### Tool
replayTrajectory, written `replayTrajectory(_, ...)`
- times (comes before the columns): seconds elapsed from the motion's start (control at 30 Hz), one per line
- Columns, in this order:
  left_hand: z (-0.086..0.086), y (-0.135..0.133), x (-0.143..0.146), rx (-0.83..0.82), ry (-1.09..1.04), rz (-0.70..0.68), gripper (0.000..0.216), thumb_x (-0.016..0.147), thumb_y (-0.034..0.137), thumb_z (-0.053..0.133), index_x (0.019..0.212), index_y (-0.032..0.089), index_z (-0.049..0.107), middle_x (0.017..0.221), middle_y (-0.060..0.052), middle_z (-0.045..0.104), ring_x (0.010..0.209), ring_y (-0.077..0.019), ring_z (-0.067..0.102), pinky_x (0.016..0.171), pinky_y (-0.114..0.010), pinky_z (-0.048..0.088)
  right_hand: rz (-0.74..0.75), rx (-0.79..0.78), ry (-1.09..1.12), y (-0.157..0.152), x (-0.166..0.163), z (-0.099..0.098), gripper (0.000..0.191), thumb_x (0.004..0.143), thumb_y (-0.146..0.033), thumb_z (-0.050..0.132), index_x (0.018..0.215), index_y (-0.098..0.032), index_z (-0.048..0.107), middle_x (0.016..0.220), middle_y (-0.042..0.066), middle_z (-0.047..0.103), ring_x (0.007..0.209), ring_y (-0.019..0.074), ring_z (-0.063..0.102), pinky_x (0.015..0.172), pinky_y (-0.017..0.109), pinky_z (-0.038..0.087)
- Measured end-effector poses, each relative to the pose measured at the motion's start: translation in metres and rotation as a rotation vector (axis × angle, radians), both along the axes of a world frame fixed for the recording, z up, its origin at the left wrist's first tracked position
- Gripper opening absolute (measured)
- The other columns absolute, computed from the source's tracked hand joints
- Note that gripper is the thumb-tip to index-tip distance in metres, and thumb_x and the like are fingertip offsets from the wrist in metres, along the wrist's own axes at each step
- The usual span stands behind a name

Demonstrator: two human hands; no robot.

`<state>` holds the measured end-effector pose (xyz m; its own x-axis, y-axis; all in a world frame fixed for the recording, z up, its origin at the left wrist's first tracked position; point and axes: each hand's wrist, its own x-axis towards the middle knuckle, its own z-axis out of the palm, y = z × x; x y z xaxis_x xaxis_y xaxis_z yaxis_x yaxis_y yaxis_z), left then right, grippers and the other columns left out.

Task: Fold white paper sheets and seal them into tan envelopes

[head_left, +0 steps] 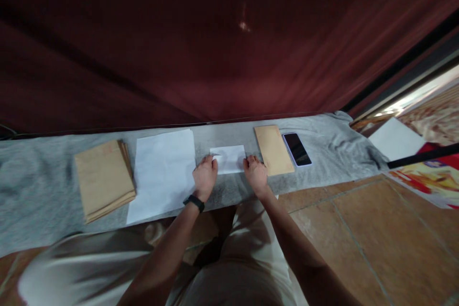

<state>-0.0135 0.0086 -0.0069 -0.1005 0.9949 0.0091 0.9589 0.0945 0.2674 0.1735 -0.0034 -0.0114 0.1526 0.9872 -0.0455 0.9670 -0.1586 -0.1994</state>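
Observation:
A small folded sheet of white paper [229, 158] lies on the grey cloth in front of me. My left hand [205, 175], with a dark band on its wrist, is closed on the paper's left edge, where a flap lifts slightly. At the opposite edge, my right hand [256, 172] pinches the paper with curled fingers. A single brown envelope [275, 150] rests just beyond my right hand. To the left of my left hand are larger white sheets [163, 174]. The fingertips of both hands are partly hidden.
A stack of brown envelopes [105, 177] sits at the left on the grey cloth [43, 177]. A phone [297, 149] lies right of the single envelope. Dark red drapery [201, 57] rises behind the narrow surface. Brown floor tiles [358, 229] show at the right, near a colourful printed bag [430, 177].

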Motion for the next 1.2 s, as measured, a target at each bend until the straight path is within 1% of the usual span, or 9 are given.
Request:
replayTrajectory(0.2,0.001,0.012,0.001,0.013,-0.034,0.028,0.033,0.100,0.033,0.042,0.121,0.020,0.064,0.116,-0.012,0.073,0.094,-0.0241,0.071,0.079,-0.032,0.050,-0.024,-0.001,-0.003,0.012,0.000,0.000,0.033,0.107,-0.037,0.037,0.112,-0.019,0.064,0.112,0.012,0.072,0.090,0.0205,0.072,0.077,0.028,0.048)
replayTrajectory(0.4,-0.001,0.024,0.001,0.021,-0.022,0.030,0.035,0.100,0.034,0.041,0.121,0.019,0.065,0.114,-0.013,0.073,0.092,-0.0253,0.072,0.078,-0.033,0.051,-0.040,0.013,-0.014,0.023,-0.001,-0.002,0.036,0.107,-0.038,0.035,0.114,-0.019,0.064,0.112,0.011,0.072,0.090,0.0205,0.072,0.074,0.027,0.049)
replayTrajectory(0.53,-0.002,0.028,0.001,0.021,-0.020,0.025,0.036,0.101,0.034,0.039,0.122,0.020,0.065,0.114,-0.013,0.073,0.092,-0.0251,0.072,0.078,-0.033,0.051,-0.026,0.017,-0.028,0.029,-0.001,-0.003,0.038,0.107,-0.039,0.034,0.112,-0.017,0.065,0.111,0.014,0.072,0.089,0.0216,0.073,0.073,0.027,0.050)
replayTrajectory(0.73,0.004,0.030,0.005,-0.021,0.016,0.047,0.038,0.102,0.035,0.036,0.125,0.020,0.063,0.118,-0.013,0.072,0.092,-0.0245,0.072,0.079,-0.033,0.051,-0.029,0.038,-0.064,0.032,-0.005,-0.005,0.036,0.108,-0.038,0.035,0.113,-0.014,0.062,0.107,0.017,0.072,0.088,0.0219,0.072,0.070,0.027,0.050)
replayTrajectory(0.83,0.006,0.030,0.007,-0.034,0.040,0.049,0.038,0.102,0.035,0.035,0.125,0.021,0.062,0.120,-0.012,0.072,0.093,-0.0246,0.072,0.080,-0.033,0.052,-0.036,0.064,-0.054,0.030,-0.005,-0.005,0.033,0.108,-0.036,0.036,0.112,-0.014,0.061,0.104,0.016,0.072,0.085,0.0217,0.071,0.070,0.028,0.049)
replayTrajectory(0.93,0.006,0.030,0.008,-0.041,0.046,0.045,0.039,0.102,0.035,0.034,0.126,0.020,0.061,0.120,-0.013,0.071,0.092,-0.0255,0.072,0.079,-0.035,0.053,-0.016,0.164,-0.020,0.023,-0.004,-0.005,0.032,0.107,-0.035,0.037,0.109,-0.015,0.062,0.102,0.014,0.071,0.088,0.0234,0.069,0.077,0.032,0.050)
replayTrajectory(1.03,0.005,0.030,0.008,-0.031,0.055,0.034,0.039,0.102,0.035,0.035,0.126,0.020,0.062,0.117,-0.014,0.072,0.091,-0.0261,0.072,0.078,-0.035,0.053,0.077,0.290,0.034,0.013,-0.005,-0.007,0.032,0.107,-0.032,0.038,0.112,-0.014,0.064,0.108,0.015,0.069,0.100,0.0264,0.065,0.089,0.038,0.048)
replayTrajectory(1.13,0.003,0.030,0.008,-0.014,0.055,0.030,0.039,0.102,0.034,0.036,0.127,0.020,0.061,0.115,-0.014,0.072,0.091,-0.0263,0.072,0.077,-0.035,0.053,0.223,0.355,0.112,0.004,-0.010,-0.014,0.035,0.106,-0.030,0.037,0.126,-0.013,0.061,0.128,0.016,0.065,0.119,0.0268,0.058,0.101,0.042,0.045)
replayTrajectory(1.2,0.003,0.030,0.008,-0.007,0.049,0.035,0.039,0.102,0.035,0.035,0.127,0.020,0.061,0.114,-0.014,0.073,0.091,-0.0264,0.072,0.076,-0.034,0.052,0.319,0.357,0.148,0.000,-0.015,-0.020,0.041,0.106,-0.031,0.037,0.139,-0.012,0.054,0.145,0.016,0.056,0.134,0.0263,0.049,0.110,0.044,0.039)
